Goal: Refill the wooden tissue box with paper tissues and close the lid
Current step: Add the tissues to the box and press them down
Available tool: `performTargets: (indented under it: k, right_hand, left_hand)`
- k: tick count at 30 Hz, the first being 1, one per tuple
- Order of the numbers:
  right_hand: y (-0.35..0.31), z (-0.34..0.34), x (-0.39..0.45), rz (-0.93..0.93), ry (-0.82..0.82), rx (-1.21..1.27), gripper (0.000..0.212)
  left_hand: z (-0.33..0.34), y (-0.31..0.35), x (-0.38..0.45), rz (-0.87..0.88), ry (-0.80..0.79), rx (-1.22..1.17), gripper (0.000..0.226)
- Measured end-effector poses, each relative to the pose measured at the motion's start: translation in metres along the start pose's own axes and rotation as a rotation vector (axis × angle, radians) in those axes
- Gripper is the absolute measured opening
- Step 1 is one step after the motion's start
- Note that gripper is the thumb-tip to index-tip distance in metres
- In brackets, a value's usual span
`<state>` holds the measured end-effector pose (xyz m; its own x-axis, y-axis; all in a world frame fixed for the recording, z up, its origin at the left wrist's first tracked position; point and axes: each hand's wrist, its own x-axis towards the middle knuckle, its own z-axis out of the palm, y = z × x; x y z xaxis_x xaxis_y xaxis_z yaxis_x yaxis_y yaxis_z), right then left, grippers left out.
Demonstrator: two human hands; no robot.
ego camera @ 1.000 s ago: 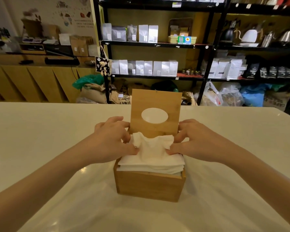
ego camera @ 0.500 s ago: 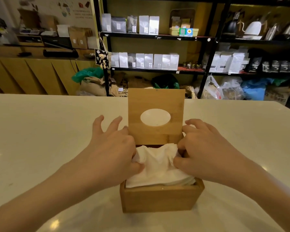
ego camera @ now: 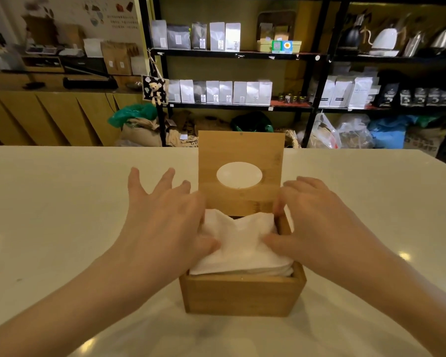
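A square wooden tissue box (ego camera: 242, 296) stands on the white table in front of me. Its hinged lid (ego camera: 241, 150), with an oval hole, stands upright at the back. A stack of white tissues (ego camera: 238, 243) fills the box, its top sheet bunched up in the middle. My left hand (ego camera: 162, 222) rests on the stack's left side, fingers spread and thumb pressing the tissue. My right hand (ego camera: 317, 222) presses the right side, thumb on the tissue and fingers over the box's right wall. Neither hand grips anything.
The white table (ego camera: 62, 215) stretches wide to both sides and ends behind the box. Beyond it stand black shelves (ego camera: 317, 81) with bags and kettles, sacks on the floor, and a wooden counter (ego camera: 49, 114) at the left.
My left fingers have spread wider. The top tissue sits lower in the box under both thumbs. The lid stays upright.
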<state>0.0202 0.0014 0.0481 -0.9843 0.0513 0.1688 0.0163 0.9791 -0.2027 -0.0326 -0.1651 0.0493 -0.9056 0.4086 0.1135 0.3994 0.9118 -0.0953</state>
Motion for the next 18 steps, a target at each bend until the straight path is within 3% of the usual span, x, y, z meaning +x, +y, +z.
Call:
performTargets:
  k: [5, 10, 18]
  right_hand:
    - [0.006, -0.017, -0.007, -0.098, 0.086, 0.121, 0.007]
    - [0.005, -0.006, -0.014, -0.118, -0.003, 0.049, 0.031]
    - [0.002, -0.005, -0.010, -0.009, -0.285, -0.079, 0.059]
  left_hand:
    - [-0.008, -0.011, -0.010, 0.048, 0.031, -0.220, 0.016]
    - [0.001, -0.010, -0.007, 0.077, -0.143, -0.155, 0.049]
    - [0.001, -0.009, 0.001, 0.085, -0.299, -0.043, 0.072]
